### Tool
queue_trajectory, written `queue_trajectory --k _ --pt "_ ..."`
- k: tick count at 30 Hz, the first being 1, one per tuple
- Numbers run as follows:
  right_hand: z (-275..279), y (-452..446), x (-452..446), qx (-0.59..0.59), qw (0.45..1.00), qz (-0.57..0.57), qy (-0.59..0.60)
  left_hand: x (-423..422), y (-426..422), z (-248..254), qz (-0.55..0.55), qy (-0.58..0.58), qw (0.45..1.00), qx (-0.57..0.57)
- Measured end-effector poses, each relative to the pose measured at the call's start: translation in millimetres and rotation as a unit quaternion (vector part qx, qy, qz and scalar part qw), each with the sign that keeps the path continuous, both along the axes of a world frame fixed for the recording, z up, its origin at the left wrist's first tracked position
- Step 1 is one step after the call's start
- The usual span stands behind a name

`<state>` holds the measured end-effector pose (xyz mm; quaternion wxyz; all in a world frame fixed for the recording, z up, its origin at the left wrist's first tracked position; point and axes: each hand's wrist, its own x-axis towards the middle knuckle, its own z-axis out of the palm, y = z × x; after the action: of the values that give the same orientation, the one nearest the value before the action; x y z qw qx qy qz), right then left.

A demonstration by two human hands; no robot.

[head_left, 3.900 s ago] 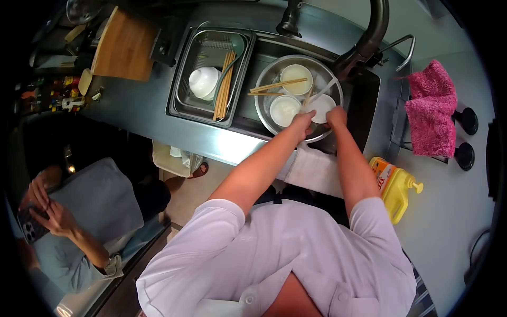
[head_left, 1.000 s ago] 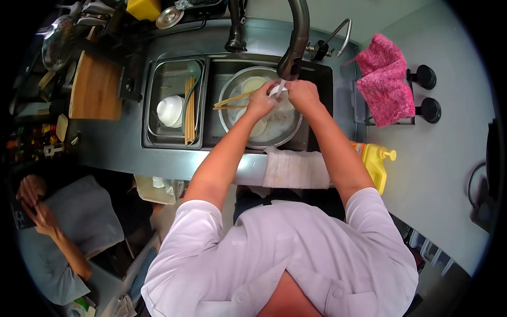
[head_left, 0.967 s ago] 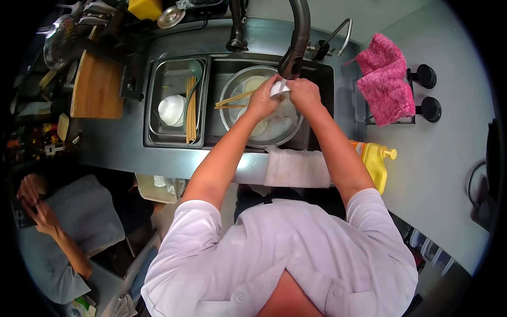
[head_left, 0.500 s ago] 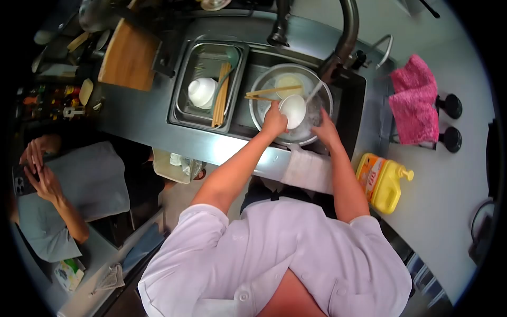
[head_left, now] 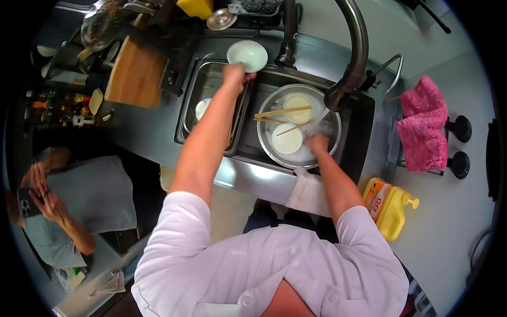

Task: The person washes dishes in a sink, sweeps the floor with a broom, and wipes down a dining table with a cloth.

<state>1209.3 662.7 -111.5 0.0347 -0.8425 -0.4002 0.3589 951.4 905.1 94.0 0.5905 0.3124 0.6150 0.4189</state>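
My left hand [head_left: 236,78] grips a white bowl [head_left: 248,55] by its near rim, above the far end of the metal draining tray [head_left: 181,129]. Inside that tray sits another white bowl [head_left: 202,108], partly hidden by my forearm. In the sink stands a round metal basin [head_left: 265,149] of sudsy water. My right hand [head_left: 318,143] dips into its right side, fingers hidden by suds. Two white bowls, a far one [head_left: 297,104] and a near one [head_left: 288,143], rest in the basin, with chopsticks [head_left: 274,112] lying across them. Water runs from the faucet [head_left: 359,58] into the basin.
A yellow detergent jug [head_left: 392,214] and a pink cloth [head_left: 422,127] on a rack are to the right. A whitish cloth [head_left: 310,194] hangs over the sink's front edge. At left are a wooden board [head_left: 134,74] and a person holding a phone [head_left: 27,203].
My left hand has carried the white bowl from over the basin to above the draining tray's far end. My right hand stays at the basin's right side, lower in the suds.
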Motion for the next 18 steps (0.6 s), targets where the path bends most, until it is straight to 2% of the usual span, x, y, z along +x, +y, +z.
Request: queue_trajectory --k 2,3,4,5,6,7,12,15,17,18 --pt "17 6 -3 -0.074 0.990 -0.022 0.120 5 31 -10 0.025 0.003 1.000 0.008" --pt "18 3 -5 -0.067 0.986 -0.046 0.147 4 53 -35 0.032 -0.011 0.999 0.017" --pt "15 1 -3 -0.059 0.981 -0.070 0.173 11 57 -29 0.033 0.016 0.999 0.006" --pt "-14 -2 3 0.057 0.996 -0.001 0.070 11 65 -38 0.011 0.018 1.000 0.015" --pt "-44 -6 8 0.173 0.982 0.073 -0.033 14 70 -41 -0.003 0.013 1.000 0.025" --pt "-37 1 14 0.149 0.985 0.080 -0.045 18 72 -41 -0.008 0.014 1.000 0.011" --pt "76 24 15 0.056 0.986 0.101 -0.118 24 81 -47 -0.046 -0.017 0.999 -0.010" --pt "88 13 -15 0.021 0.988 0.150 -0.026 26 65 -29 -0.001 -0.022 1.000 -0.012" --pt "65 -5 -39 0.046 0.985 0.162 -0.045 26 36 -9 0.016 0.013 1.000 -0.019" --pt "49 -13 -44 0.059 0.982 0.172 -0.058 24 13 -4 0.026 0.014 0.999 0.017"
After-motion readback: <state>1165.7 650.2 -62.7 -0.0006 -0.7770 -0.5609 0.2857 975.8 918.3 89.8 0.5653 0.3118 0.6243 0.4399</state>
